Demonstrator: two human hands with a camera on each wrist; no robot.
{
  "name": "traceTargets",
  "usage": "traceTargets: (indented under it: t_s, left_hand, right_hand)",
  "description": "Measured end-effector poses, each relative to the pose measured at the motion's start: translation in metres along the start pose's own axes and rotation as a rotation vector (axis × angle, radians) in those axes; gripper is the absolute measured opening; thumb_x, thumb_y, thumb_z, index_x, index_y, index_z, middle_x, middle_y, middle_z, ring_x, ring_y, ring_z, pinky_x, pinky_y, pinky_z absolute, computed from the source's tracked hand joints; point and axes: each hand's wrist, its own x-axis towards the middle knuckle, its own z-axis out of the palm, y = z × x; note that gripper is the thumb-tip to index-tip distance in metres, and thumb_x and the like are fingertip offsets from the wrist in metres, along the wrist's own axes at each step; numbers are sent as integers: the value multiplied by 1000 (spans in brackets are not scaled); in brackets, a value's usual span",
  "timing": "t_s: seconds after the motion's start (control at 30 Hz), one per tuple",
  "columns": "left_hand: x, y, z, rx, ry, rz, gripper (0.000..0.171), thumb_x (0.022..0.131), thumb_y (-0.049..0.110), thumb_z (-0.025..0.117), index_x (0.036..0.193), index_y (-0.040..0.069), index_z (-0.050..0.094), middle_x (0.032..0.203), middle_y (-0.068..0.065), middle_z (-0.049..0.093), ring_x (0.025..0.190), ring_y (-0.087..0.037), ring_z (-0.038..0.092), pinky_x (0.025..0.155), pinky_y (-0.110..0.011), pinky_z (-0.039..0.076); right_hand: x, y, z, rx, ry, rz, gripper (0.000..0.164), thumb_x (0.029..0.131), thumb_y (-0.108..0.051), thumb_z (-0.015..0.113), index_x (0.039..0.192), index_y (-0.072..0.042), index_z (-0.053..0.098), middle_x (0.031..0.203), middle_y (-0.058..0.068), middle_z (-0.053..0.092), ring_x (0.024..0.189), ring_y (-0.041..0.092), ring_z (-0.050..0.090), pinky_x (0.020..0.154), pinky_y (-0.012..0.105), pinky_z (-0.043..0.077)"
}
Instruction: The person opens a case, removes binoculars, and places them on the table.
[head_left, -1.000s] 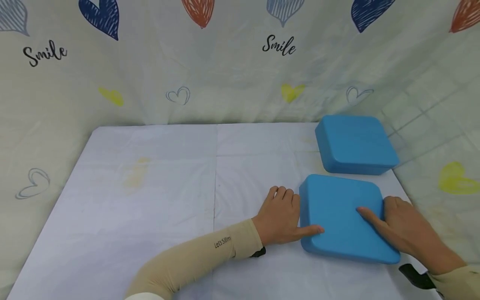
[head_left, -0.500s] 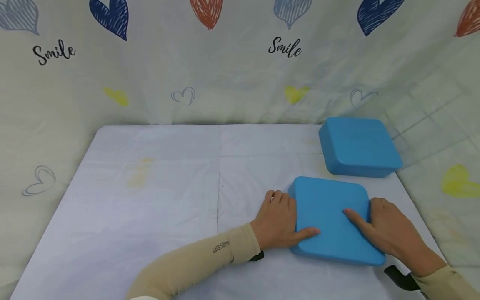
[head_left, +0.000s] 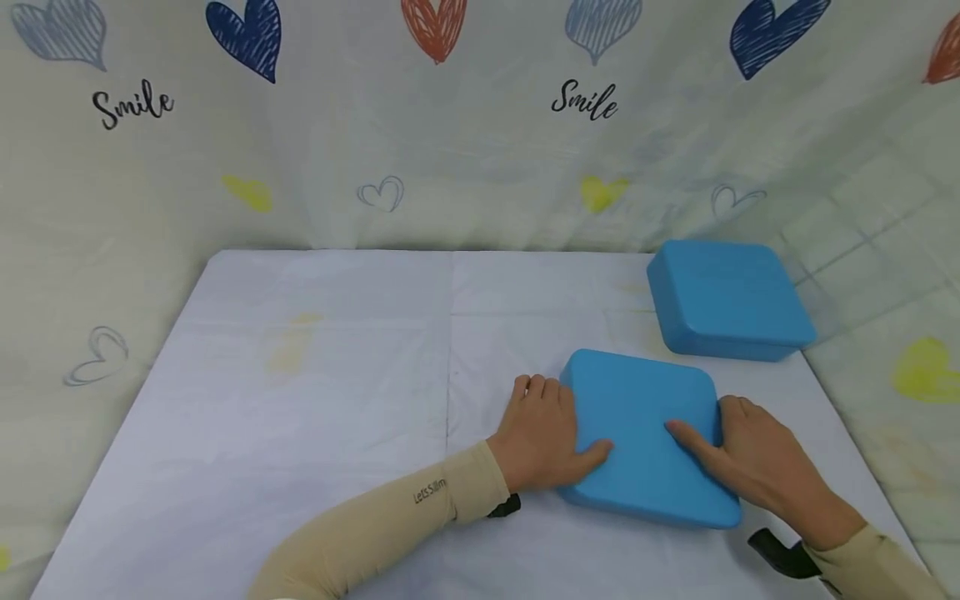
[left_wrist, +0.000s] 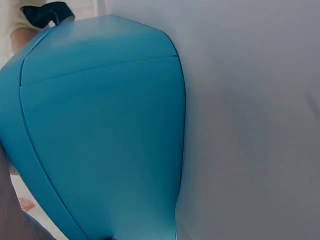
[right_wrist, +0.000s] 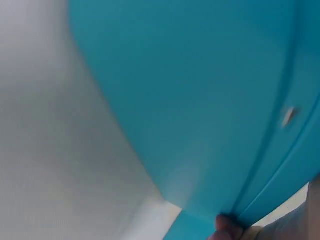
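A blue rounded box [head_left: 637, 392] lies on the right half of the white-covered table, turned slightly. My left hand [head_left: 536, 437] grips its left edge, thumb on the top and fingers down along the side. On the opposite edge my right hand [head_left: 768, 462] holds it likewise, its thumb lying across the top. A lid seam runs round the box's wall [left_wrist: 105, 135] in the left wrist view. Fingertips [right_wrist: 227, 227] of the right hand touch the box near that seam in the right wrist view, where a small shiny piece [right_wrist: 289, 116] sits beside it.
A second blue box [head_left: 731, 292] stands behind the held one, at the table's far right corner. White cloth covers the table [head_left: 337, 400]. Behind it hangs a pale curtain [head_left: 465, 125] printed with hearts and the word Smile.
Both hands have moved the near blue box leftward across the table, away from the right edge. The far box keeps its place on the table; the head view has shifted slightly.
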Motion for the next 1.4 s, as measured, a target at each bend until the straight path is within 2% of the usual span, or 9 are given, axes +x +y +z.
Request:
traceTargets:
  t_s: [0.17,0.3,0.57,0.7,0.97,1.17,1.4]
  left_hand:
    - [-5,-13,0,-9,6,-19,75,98,77,32,111,10,64,101,-3,63,101,-20,55,94,-39,39]
    - [-9,-23,2,-1,48,-12,73,98,77,33,104,11,63,95,-3,63,98,-20,57,92,-39,40]
    - [-19,-37,1,25,96,-9,71,98,75,37,103,10,64,95,-3,63,96,-20,57,92,-38,40]
    - [-24,-43,0,34,109,-13,72,98,76,38,104,9,65,96,-4,64,96,-20,58,92,-38,40]
    - [-31,-57,-3,6,69,-39,70,97,76,40,99,10,63,91,-3,61,95,-21,55,92,-40,39]
    - [-40,-65,-5,-9,60,-70,72,97,75,40,103,8,65,90,-3,61,94,-21,55,93,-39,38]
    - [-51,-72,-5,-69,73,-85,69,97,73,42,98,7,63,87,-4,59,95,-24,55,93,-42,38]
  right_hand:
    - [1,-8,5,26,9,-21,65,97,-61,60,95,4,53,77,10,51,68,20,48,60,33,37]
    - [0,-13,10,38,27,-56,57,96,-58,63,88,-4,48,75,7,44,67,18,41,60,31,32]
    - [6,-27,16,8,78,-140,69,96,-55,66,108,11,53,83,12,54,74,19,48,67,34,40]
    - [9,-33,19,10,85,-159,71,96,-55,65,112,14,53,86,15,56,75,20,49,67,36,40]
    - [13,-50,22,23,115,-196,64,96,-52,67,108,9,54,83,10,53,74,18,46,68,33,38]
    - [19,-62,23,29,131,-226,62,95,-52,68,107,7,54,82,8,51,74,17,44,68,32,37]
    - [21,-73,26,57,98,-207,64,96,-54,66,111,7,53,85,9,51,76,18,45,70,33,37]
